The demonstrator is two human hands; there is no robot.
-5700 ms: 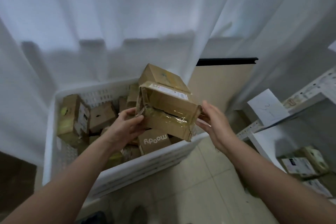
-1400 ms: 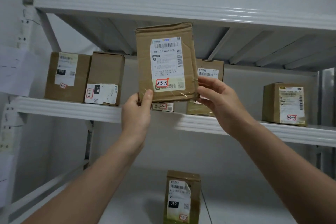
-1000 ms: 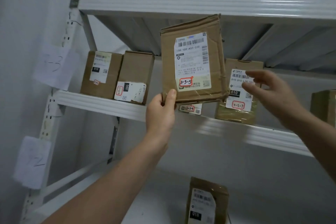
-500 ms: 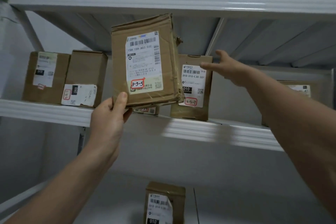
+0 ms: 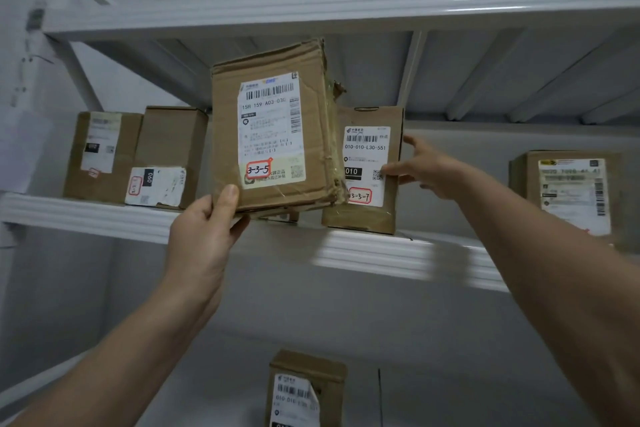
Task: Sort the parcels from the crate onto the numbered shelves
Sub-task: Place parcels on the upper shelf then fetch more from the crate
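A crumpled brown cardboard parcel (image 5: 273,135) is held upright just above the front lip of the white metal shelf (image 5: 381,253). Its lower left corner is clamped between the thumb and curled fingers of the left hand (image 5: 204,229), with the label turned outward, evidently so the code can be checked. "15H 159 A03-030" is printed there, and "3-3-5" is handwritten in a red box. Further right on the shelf, a smaller upright brown carton (image 5: 363,177), printed "010-010-L30-551" and "010" and marked "3-3-7", is pinched at its right edge by the right hand (image 5: 429,170). The thumb is on the label and the fingers are behind, apparently to make room.
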